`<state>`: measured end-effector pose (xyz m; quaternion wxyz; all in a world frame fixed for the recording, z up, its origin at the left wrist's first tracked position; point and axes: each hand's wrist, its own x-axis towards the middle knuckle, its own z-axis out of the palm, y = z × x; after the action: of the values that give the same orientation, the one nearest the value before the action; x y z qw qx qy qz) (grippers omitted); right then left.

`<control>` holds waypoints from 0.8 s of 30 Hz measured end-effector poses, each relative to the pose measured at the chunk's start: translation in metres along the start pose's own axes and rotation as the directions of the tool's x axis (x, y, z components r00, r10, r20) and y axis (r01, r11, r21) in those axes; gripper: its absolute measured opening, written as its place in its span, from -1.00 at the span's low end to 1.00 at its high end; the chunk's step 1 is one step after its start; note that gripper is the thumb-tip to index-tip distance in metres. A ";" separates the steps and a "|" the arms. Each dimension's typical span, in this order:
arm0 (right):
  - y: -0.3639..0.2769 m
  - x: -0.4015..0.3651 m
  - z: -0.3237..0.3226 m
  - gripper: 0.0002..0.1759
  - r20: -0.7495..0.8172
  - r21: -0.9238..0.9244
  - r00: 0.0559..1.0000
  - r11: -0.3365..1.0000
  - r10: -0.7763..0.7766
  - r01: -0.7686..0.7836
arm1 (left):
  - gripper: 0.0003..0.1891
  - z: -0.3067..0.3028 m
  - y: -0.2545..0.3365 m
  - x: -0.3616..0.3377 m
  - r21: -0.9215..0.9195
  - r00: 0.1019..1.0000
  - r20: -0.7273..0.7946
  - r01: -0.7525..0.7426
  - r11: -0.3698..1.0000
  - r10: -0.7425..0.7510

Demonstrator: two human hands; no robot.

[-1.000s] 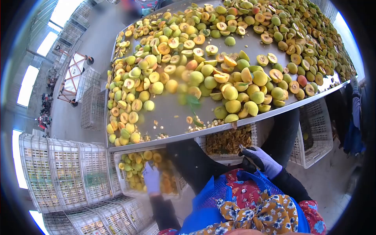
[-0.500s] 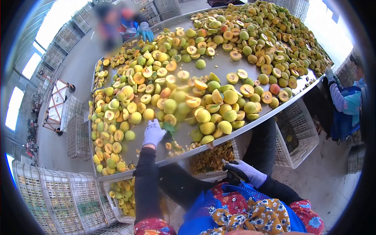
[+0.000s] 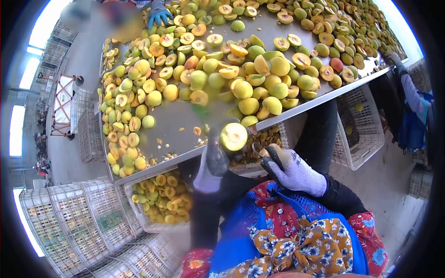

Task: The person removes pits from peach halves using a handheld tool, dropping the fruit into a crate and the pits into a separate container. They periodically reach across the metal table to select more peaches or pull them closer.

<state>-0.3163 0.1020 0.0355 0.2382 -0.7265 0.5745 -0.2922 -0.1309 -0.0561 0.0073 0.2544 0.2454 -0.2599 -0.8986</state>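
Observation:
My left hand [image 3: 212, 162], in a pale glove with dark fingers, is closed around a peach half [image 3: 233, 136]; its cut face and brown centre face up. My right hand [image 3: 296, 172], gloved alike, grips a small pitting tool [image 3: 257, 149] with a curved metal loop, close to the right of the peach half. Both hands are in front of the table's near edge. Beyond them, whole and halved yellow-green peaches [image 3: 279, 66] are heaped on the metal table [image 3: 171, 118].
Below the table are a crate of peach halves [image 3: 162, 199], a container of pits and scraps [image 3: 266, 139] and a white crate [image 3: 354, 129] at right. Stacked crates [image 3: 60, 217] stand at left. Other people's gloved hands [image 3: 159, 16] [image 3: 394, 59] are at the table's far left and right.
My left hand has come back from the table toward my body with a peach half. My right hand has turned and lifted the tool toward it. The view has tilted down.

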 end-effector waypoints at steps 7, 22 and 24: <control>-0.017 0.011 0.001 -0.67 -0.022 0.223 0.959 0.936 0.284 -0.272 | -0.49 0.036 -0.049 -0.008 0.394 0.953 -0.148 -0.189 0.899 0.265; 0.000 0.014 -0.019 -0.66 0.378 0.791 0.914 0.461 0.148 -0.402 | -0.62 0.044 -0.087 -0.012 0.710 0.809 -0.078 -0.365 0.602 0.582; 0.002 0.017 -0.022 -0.72 0.533 0.698 0.811 0.417 0.240 -0.582 | -0.63 0.042 -0.089 -0.010 0.701 0.835 -0.123 -0.310 0.642 0.537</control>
<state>-0.3300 0.0851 0.0526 0.7194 -0.3922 0.4715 -0.3261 -0.1768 0.0303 -0.0109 0.3965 0.3920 -0.5631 -0.6100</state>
